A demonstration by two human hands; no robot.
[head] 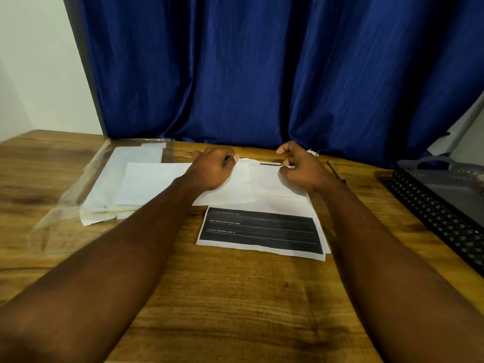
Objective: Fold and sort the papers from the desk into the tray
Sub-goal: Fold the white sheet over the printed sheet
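A printed sheet (262, 231) with a black form block lies on the wooden desk (222, 297), its far half folded over so the white back shows. My left hand (213, 167) pinches the far left edge of that folded part. My right hand (301, 169) pinches the far right edge, where a dark printed strip peeks out. A stack of white papers (125, 189) sits to the left on a clear plastic sleeve (65, 205). The dark perforated tray (445, 200) stands at the right edge of the desk.
A blue curtain (262, 74) hangs right behind the desk. A pencil-like stick (336, 171) lies just right of my right hand. A white wall (34, 74) is at the left.
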